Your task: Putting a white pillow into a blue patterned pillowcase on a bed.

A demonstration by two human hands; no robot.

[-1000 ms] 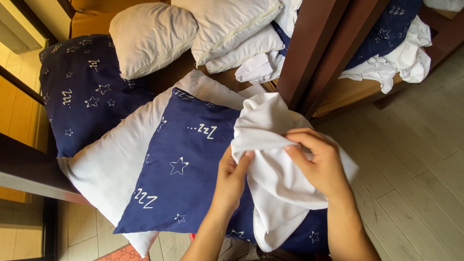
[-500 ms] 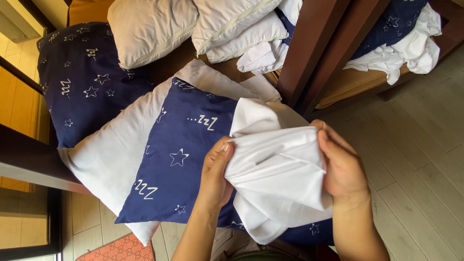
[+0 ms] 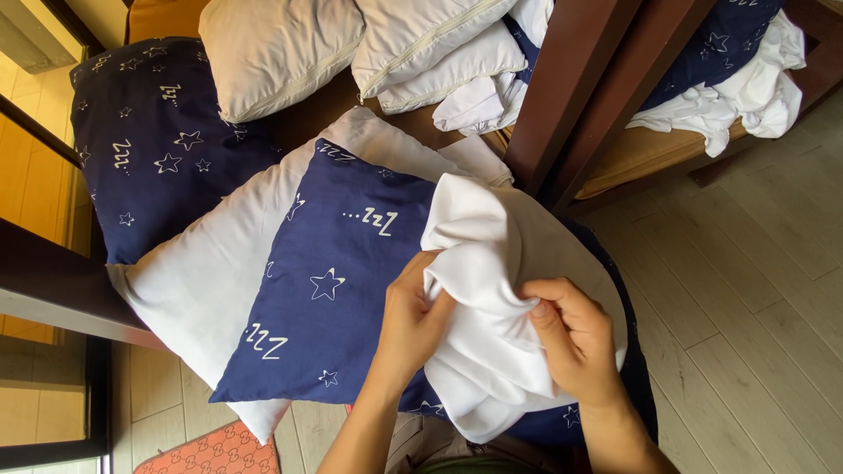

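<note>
White cloth point(image 3: 500, 298), likely a pillowcase, is bunched between both hands: the left hand point(image 3: 414, 318) and right hand point(image 3: 575, 338) clench its folds with their fingers, seemingly hunting an edge. Beneath the fingers lies a navy star-print pillow point(image 3: 342, 281). Beyond it, beige pillows point(image 3: 281, 48) crowd the bed. Bare floor point(image 3: 755, 290) lies right.

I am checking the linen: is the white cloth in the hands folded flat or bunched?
Bunched. The white cloth shows deep loose creases, gathered between left hand and right hand.
</note>
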